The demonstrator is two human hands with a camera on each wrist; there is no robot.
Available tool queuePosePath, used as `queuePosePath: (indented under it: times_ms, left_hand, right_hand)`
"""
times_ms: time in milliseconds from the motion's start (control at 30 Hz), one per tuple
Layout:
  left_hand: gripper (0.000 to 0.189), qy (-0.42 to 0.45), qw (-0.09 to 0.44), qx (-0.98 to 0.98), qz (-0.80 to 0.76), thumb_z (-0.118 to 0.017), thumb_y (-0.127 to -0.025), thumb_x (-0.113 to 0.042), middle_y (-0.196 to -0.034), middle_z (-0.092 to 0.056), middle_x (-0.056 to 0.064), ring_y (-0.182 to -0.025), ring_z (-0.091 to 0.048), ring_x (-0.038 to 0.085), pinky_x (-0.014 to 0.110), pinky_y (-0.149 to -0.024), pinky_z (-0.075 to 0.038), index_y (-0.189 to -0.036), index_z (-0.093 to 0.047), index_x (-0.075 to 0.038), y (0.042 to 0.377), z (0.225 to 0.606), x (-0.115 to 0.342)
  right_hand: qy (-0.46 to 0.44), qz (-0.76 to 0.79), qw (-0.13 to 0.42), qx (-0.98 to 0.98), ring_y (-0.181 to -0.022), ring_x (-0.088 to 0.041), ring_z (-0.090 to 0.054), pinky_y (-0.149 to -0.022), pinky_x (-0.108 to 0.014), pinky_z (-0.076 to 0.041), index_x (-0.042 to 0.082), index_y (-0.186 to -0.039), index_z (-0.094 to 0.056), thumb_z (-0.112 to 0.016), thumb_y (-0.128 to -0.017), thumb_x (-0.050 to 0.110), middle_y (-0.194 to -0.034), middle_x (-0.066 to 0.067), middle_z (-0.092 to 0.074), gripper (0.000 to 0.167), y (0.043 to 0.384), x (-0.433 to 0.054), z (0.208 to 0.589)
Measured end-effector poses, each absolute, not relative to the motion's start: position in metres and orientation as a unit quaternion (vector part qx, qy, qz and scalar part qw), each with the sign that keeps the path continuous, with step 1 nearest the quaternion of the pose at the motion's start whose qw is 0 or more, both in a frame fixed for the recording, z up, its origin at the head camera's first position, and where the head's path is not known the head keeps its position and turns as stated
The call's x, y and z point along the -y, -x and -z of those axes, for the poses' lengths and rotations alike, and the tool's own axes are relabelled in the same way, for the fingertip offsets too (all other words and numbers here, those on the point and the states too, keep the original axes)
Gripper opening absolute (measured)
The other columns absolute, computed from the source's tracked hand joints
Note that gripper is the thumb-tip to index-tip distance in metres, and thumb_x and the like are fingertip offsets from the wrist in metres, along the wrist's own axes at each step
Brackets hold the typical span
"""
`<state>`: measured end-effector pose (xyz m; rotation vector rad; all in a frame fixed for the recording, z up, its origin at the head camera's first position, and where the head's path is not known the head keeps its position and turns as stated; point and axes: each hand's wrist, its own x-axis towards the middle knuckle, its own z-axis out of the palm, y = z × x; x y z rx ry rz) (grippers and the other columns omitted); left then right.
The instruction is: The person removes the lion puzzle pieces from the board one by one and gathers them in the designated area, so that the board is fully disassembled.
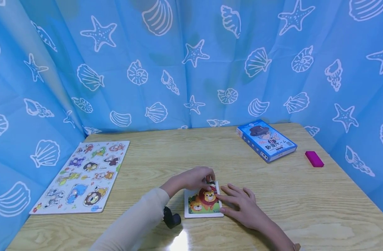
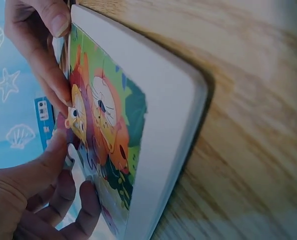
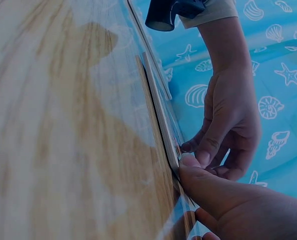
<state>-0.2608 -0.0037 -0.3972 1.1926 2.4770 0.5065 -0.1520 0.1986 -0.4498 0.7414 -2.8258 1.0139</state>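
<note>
A lion jigsaw puzzle in a white frame (image 1: 204, 215) lies flat on the wooden table. Over its upper right part, my left hand (image 1: 197, 178) pinches a small maroon jigsaw piece (image 2: 61, 121) between thumb and fingers. The piece is tilted up from the picture at the larger lion's head, and the fingers partly cover it. My right hand (image 1: 241, 206) rests at the frame's right edge, its fingers extended and a fingertip touching the picture near that piece. In the right wrist view, the right thumb (image 3: 208, 187) lies along the frame's edge.
A white animal puzzle board (image 1: 113, 167) lies at the left. Toward the back right is a blue game box (image 1: 267, 139), with a magenta block (image 1: 314, 159) beside it. A black camera (image 1: 171, 218) sits under the left wrist. Blue shell-patterned curtain (image 1: 191, 83) surrounds the table.
</note>
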Motion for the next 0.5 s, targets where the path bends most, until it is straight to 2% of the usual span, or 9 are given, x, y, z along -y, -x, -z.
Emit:
queuePosePath:
  times_ms: [233,500]
  left_hand:
    - [0.007,-0.42,0.162,-0.879,-0.154,-0.063,-0.092,-0.014,-0.089,-0.053,-0.004,-0.081,-0.049,0.007,0.02,-0.074,-0.043,-0.097,-0.064,-0.01,0.2606,0.3981,0.003]
    - [0.005,-0.417,0.183,-0.872,-0.179,-0.062,-0.093,-0.012,-0.083,-0.054,-0.004,-0.075,-0.05,0.008,0.021,-0.067,-0.043,-0.09,-0.061,-0.008,0.2641,0.3961,0.0057]
  right_hand:
    - [-0.24,-0.328,0.029,0.913,-0.132,-0.036,-0.033,-0.097,-0.066,-0.008,0.019,-0.124,-0.065,-0.063,-0.089,0.04,-0.139,-0.012,-0.048,0.041,0.1507,-0.1986,0.4501]
    - [-0.243,-0.325,0.031,0.913,-0.132,-0.036,-0.033,-0.097,-0.066,-0.008,0.019,-0.124,-0.065,-0.063,-0.089,0.04,-0.139,-0.011,-0.048,0.04,0.1514,-0.1982,0.4493]
